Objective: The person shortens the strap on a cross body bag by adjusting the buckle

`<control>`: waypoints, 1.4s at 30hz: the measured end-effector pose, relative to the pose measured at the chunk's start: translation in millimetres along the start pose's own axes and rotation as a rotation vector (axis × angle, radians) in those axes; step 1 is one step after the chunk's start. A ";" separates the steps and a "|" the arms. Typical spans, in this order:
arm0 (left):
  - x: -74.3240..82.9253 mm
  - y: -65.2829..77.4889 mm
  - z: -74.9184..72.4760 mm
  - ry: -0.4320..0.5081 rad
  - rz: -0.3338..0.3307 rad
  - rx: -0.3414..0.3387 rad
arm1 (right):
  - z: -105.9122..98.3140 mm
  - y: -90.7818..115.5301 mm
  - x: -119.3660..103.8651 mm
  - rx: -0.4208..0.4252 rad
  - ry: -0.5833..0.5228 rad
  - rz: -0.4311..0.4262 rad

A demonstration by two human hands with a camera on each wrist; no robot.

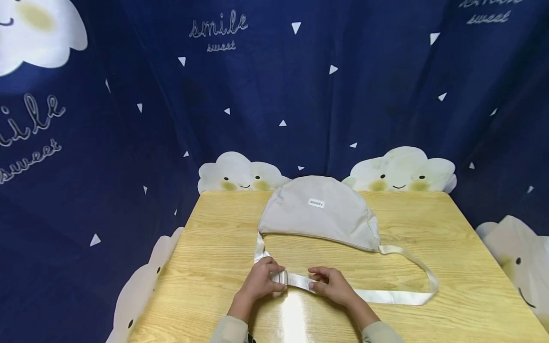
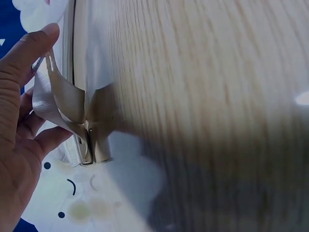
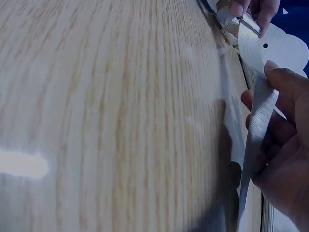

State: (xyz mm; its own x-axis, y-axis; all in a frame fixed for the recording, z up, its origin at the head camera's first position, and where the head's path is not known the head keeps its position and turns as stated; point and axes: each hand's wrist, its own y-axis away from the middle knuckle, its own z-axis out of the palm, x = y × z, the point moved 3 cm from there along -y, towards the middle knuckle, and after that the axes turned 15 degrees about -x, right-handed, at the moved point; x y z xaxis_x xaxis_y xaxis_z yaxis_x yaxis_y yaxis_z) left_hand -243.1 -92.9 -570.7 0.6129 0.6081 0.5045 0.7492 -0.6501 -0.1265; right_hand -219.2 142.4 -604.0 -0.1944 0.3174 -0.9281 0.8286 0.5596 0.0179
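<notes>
The left hand is partly closed, thumb and fingers pinching the pale strap right at its metal buckle. The right hand is half open, thumb on one face of the strap and fingers behind it, holding it lightly just beside the buckle.

From the left hand the strap runs up to one end of the light bag; beyond the right hand it swings out in a loose loop to the other end. The bag lies on the wooden bench, its straight edge toward the person and its curved edge away.

As far as can be judged, work on the strap is under way: it already joins both ends of the bag and passes through the buckle. Whether its length is settled cannot be told, and both hands have yet to let go.

A small white label on the bag reads "FASHION", upside down from the person's side. The dark blue curtain behind carries "smile sweet" in script, repeated and partly cut off at the edges.
</notes>
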 end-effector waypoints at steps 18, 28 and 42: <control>5.6 3.3 1.8 0.135 -0.082 -0.089 | -3.6 6.2 -9.7 -0.064 0.008 0.025; 11.9 0.8 0.2 0.130 -0.075 -0.092 | -5.5 8.5 -18.2 -0.036 0.047 0.001; 17.0 -3.7 2.9 0.210 -0.027 -0.040 | -8.6 15.5 -49.2 0.011 -0.032 -0.033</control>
State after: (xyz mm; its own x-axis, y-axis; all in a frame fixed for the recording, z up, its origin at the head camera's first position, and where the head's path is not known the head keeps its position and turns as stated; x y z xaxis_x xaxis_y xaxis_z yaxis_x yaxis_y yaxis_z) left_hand -234.7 -78.9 -564.1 0.5242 0.5201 0.6743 0.7514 -0.6551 -0.0787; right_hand -201.3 142.0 -554.9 -0.2048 0.2747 -0.9395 0.8279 0.5607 -0.0165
